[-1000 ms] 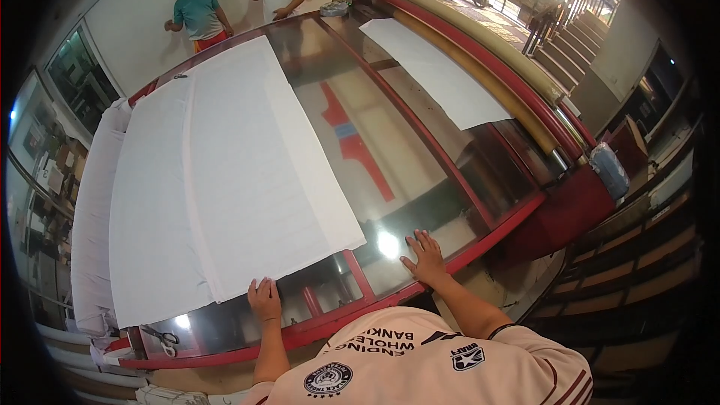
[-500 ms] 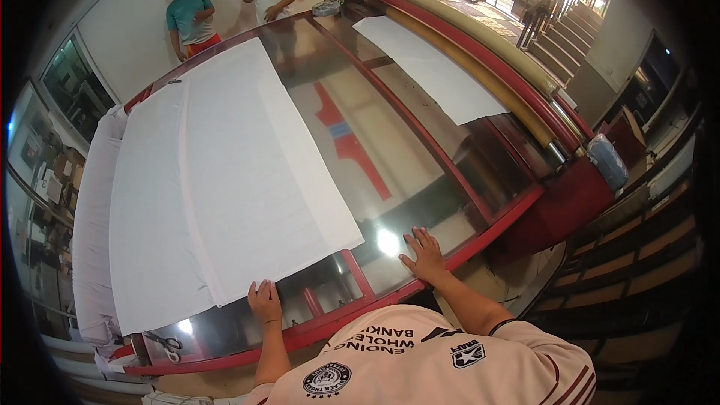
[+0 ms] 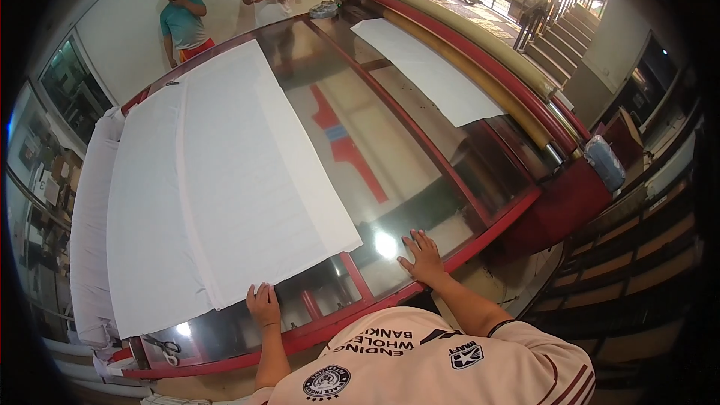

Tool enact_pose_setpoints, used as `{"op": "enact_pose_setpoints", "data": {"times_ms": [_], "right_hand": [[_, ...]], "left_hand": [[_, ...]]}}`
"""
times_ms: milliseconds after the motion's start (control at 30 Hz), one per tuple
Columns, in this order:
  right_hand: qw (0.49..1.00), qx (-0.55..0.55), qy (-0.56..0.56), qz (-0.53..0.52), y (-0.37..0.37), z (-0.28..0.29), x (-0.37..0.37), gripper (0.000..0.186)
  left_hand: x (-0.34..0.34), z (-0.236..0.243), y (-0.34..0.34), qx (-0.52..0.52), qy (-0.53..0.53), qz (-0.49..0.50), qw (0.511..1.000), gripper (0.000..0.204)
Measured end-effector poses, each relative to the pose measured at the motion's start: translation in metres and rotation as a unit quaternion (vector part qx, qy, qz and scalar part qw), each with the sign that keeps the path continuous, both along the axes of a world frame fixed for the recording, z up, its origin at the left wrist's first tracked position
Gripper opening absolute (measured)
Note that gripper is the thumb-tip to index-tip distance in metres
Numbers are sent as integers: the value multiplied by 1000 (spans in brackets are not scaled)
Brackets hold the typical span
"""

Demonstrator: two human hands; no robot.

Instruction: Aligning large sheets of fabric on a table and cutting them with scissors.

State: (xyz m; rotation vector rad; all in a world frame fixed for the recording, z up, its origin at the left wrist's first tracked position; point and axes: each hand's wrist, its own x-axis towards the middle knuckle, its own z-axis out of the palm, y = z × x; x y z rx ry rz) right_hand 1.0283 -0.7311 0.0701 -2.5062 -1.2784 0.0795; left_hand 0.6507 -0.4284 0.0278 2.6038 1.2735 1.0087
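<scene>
My left hand (image 3: 262, 304) rests at the near edge of a wide white fabric sheet (image 3: 225, 172), its fingers stretched out and touching the edge. The sheet lies over the left part of a large glass-topped table (image 3: 390, 157) with a red frame. To the right, my right hand (image 3: 424, 257) lies spread on the bare glass near the front rail, holding nothing. Beyond it, a red shape with a blue middle (image 3: 346, 161) shows on or beneath the glass. A pair of scissors (image 3: 166, 347) lies on the table's near left corner.
A long white fabric roll (image 3: 94, 232) runs along the left end. Rollers (image 3: 480, 67) line the far right side, where a smaller white sheet (image 3: 427, 67) lies. A plastic-wrapped bundle (image 3: 604, 163) sits at the right corner. Two people (image 3: 184, 22) stand behind the table.
Both my hands stay in place. Behind the table, the person in teal has raised a hand toward the head, and the other person's hands have come together at the phone.
</scene>
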Motion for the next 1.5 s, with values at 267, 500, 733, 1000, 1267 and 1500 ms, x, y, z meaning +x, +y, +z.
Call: {"op": "enact_pose_setpoints", "data": {"times_ms": [267,500,733,1000,1267,1500], "right_hand": [[1000,2,-2,-4,0,2,-1,66],[1000,-3,10,-6,-1,0,1,66],[1000,14,-21,-8,5,3,-1,59],[998,-14,40,-56,80,8,0,42],[993,11,120,2,139,9,-19,40],[973,-13,216,-82,182,10,-30,53]], "left_hand": [[0,-4,0,0,-17,4,1000,14],[-1,-8,2,-1,-13,2,1000,15],[0,-4,-1,-10,-20,28,999,15],[0,5,-2,18,-16,12,1000,16],[0,13,-2,5,-17,15,1000,14],[-1,11,-1,-4,-13,16,1000,14]]}}
